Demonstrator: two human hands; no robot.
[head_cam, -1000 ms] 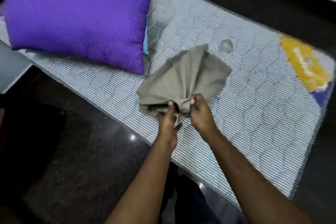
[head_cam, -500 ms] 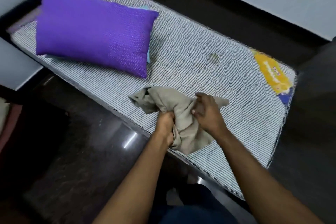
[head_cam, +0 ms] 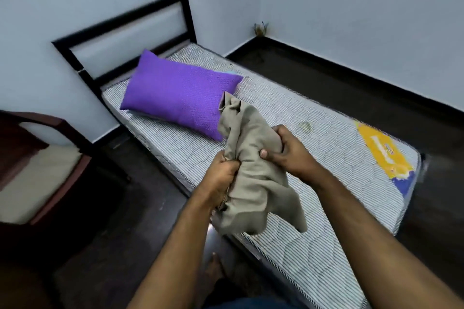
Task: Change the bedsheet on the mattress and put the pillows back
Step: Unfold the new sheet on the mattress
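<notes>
A bare striped, quilted mattress (head_cam: 288,113) lies on a black bed frame. A purple pillow (head_cam: 178,95) rests at its head end, next to the headboard. I hold a bunched grey-beige bedsheet (head_cam: 253,183) in the air above the mattress's near edge. My left hand (head_cam: 221,178) is clenched on its left side, lower down. My right hand (head_cam: 286,153) grips it higher, on the right. Loose cloth sticks up past the pillow's corner and hangs down below my hands.
The black headboard (head_cam: 125,22) stands against the pale wall. A dark wooden chair with a cream seat cushion (head_cam: 35,178) is at the left. A yellow and blue label (head_cam: 384,150) marks the mattress's foot end. Dark floor surrounds the bed; my bare foot (head_cam: 213,271) stands beside it.
The sheet was lying on the mattress under my hands; now both hands have lifted it up, bunched. My view has risen, showing the headboard, walls and chair.
</notes>
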